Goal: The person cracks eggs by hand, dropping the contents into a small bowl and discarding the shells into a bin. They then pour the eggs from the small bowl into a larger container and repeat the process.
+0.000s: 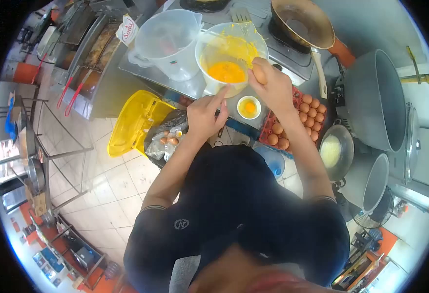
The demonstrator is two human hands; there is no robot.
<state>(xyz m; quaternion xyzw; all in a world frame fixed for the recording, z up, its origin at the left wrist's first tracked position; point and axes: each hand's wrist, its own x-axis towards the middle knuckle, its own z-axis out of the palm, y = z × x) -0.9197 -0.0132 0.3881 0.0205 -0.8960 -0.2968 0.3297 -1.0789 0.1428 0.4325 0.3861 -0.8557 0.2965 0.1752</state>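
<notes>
My right hand [275,90] holds a brown egg [260,74] at the right rim of a translucent pitcher [207,53]. Yellow beaten egg [226,72] lies in the pitcher, with streaks up its inner wall. My left hand [207,115] is just below the pitcher's near side, its index finger stretched toward the rim and its thumb apart; nothing shows in it. Between my hands a small white bowl [240,113] holds a cracked egg with a whole yolk. To the right, a red tray [268,122] carries several brown eggs [303,107], partly behind my right forearm.
Another translucent pitcher [168,61] stands left of the first. A yellow-lidded bin [131,122] with eggshells is at lower left. A pan [317,29] sits on the stove at upper right; a second pan [344,166] and large pots [375,100] are at right.
</notes>
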